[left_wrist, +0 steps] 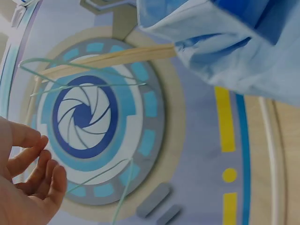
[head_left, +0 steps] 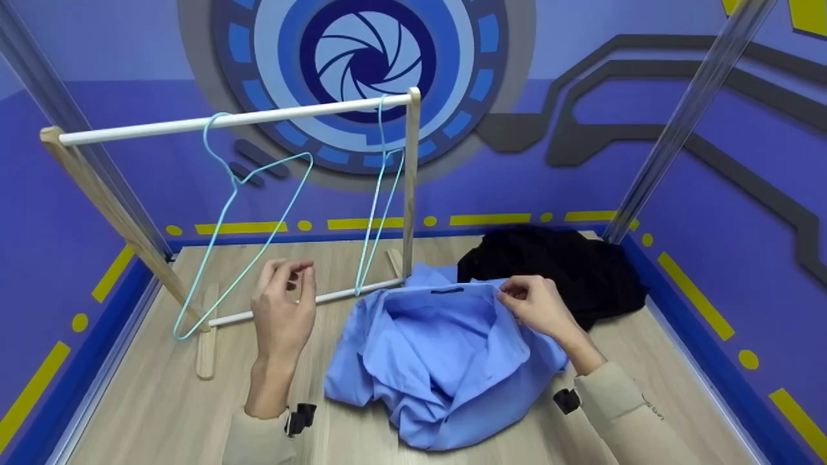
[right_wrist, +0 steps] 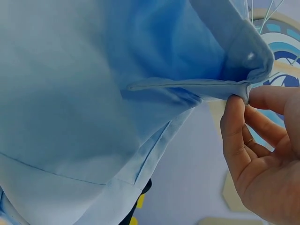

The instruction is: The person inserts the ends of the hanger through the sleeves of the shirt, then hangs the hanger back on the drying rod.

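A light blue collared shirt lies bunched on the wooden tabletop, its collar side raised and its neck opening facing up. My right hand pinches the collar's right edge between thumb and fingertips; in the right wrist view the collar corner shows between them. Left of the shirt, my left hand is held up with loosely bent fingers and nothing in it. In the left wrist view these fingers are apart from the shirt. Just beyond the left hand hangs a mint-green wire hanger.
The hanger's rack has a white top rail and wooden posts. A second mint hanger hangs near its right post. Crumpled black cloth lies behind the right hand. Blue and purple panels enclose the table.
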A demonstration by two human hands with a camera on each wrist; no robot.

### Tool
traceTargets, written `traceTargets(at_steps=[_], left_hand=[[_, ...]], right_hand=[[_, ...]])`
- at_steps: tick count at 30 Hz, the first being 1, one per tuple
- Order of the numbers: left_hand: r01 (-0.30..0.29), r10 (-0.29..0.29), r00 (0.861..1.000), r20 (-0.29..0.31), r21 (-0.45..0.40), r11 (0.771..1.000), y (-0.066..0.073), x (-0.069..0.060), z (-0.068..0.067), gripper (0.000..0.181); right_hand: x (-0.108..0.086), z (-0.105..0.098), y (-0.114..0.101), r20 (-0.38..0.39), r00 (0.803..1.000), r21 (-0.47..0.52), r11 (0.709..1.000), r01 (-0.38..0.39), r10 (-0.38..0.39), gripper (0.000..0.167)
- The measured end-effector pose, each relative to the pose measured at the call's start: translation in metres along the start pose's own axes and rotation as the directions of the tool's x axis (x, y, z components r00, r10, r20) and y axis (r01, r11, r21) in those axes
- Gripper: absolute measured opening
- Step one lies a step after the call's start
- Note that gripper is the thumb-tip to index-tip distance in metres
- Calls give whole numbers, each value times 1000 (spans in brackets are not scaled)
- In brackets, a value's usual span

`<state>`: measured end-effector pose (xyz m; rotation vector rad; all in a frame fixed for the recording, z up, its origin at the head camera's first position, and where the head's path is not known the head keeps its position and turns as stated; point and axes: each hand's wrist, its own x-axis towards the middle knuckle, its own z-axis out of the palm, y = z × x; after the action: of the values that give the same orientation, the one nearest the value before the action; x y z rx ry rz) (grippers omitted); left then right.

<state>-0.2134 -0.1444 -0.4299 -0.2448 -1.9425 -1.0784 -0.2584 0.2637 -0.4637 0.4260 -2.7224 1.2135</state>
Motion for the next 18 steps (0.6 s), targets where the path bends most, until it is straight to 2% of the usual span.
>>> traceTargets(at_steps=[4, 8, 12, 15, 18], left_hand=[[-71, 75, 996, -58, 59, 996, 9, 5, -4, 8], [-100, 119, 985, -127, 150, 984, 16, 10, -9, 15], [-62, 104, 980, -172, 233, 971, 21, 16, -18, 27], [-25, 77, 981, -178, 280, 960, 23, 20, -23, 31], [-13, 78, 979, -187, 327, 945, 23, 23, -28, 34]], right_hand=[[0, 0, 1, 9, 1000, 4, 1000, 0, 0, 5], [0, 1, 1, 12, 1000, 5, 1000, 8, -8, 5], [0, 1, 2, 14, 1000, 2, 1000, 22, -22, 5], [0, 1, 2, 13, 1000, -10, 1000, 26, -26, 5], [0, 2, 3, 14, 999, -34, 999, 32, -32, 6]])
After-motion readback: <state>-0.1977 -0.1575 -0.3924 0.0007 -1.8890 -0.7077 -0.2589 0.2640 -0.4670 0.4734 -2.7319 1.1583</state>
